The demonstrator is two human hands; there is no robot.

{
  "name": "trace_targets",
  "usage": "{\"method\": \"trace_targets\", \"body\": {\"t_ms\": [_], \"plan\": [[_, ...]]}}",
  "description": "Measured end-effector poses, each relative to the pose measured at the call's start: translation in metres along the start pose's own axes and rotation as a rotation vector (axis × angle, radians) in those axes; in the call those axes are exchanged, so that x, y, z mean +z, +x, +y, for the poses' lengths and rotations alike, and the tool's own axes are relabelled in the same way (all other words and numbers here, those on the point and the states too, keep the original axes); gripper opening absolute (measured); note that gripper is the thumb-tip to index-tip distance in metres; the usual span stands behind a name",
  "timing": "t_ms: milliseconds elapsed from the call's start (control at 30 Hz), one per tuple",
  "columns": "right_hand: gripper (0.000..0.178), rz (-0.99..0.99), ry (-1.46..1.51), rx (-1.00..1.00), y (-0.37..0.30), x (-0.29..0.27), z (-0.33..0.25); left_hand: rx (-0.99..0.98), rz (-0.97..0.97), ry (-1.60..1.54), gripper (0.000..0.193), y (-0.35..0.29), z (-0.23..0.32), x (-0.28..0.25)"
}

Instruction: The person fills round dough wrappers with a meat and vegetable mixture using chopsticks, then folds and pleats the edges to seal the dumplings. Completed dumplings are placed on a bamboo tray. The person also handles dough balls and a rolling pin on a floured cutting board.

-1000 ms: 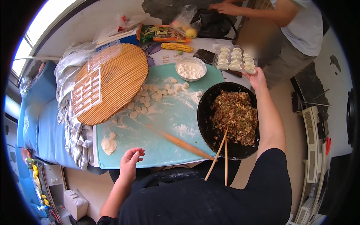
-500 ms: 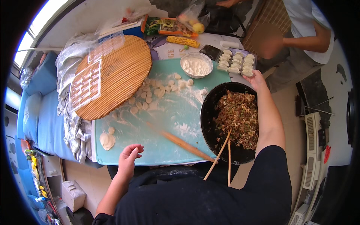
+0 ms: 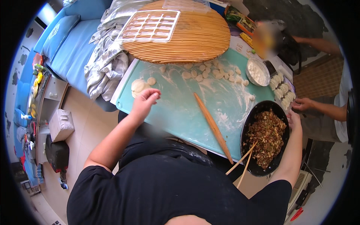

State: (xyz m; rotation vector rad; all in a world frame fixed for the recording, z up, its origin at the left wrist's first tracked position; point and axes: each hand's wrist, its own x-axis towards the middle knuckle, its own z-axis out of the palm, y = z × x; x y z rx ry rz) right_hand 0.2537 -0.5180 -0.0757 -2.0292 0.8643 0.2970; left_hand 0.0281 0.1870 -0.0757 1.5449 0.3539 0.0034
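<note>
Over the near left of the teal mat [image 3: 176,116], my left hand [image 3: 144,105] is closed, thumb against curled fingers, with nothing visible in it. Round dough wrappers [image 3: 138,86] lie just beyond it in a small pile. At the far right, my right hand [image 3: 294,120] grips the near end of a clear tray of dumplings [image 3: 284,92], its fingers partly hidden. A co-worker's hand [image 3: 303,104] is at the tray's right side. My right forearm passes beside a black pan of minced filling [image 3: 266,138], with two chopsticks [image 3: 243,161] resting in it.
A wooden rolling pin [image 3: 213,125] lies across the mat. Small dough pieces [image 3: 213,72] and loose flour are scattered behind it. A bowl of flour [image 3: 258,72] stands at the back right. A round slatted board [image 3: 187,41] holds empty plastic trays [image 3: 152,25] at the back.
My view has swung, shifting the table up and the pan right. The co-worker's hand has come to the tray. My left hand has moved nearer the wrapper pile.
</note>
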Motion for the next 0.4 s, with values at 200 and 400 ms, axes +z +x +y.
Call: {"method": "trace_targets", "body": {"t_ms": [200,400], "plan": [[0.03,0.318,-0.359,-0.364,-0.068,0.003,-0.03,0.667,0.401,0.286,0.017,0.061,0.052,-0.053],[0.026,0.082,-0.048,-0.683,-0.212,0.048,-0.036,0.9,0.465,1.158,0.032,0.117,0.098,-0.09]]}}
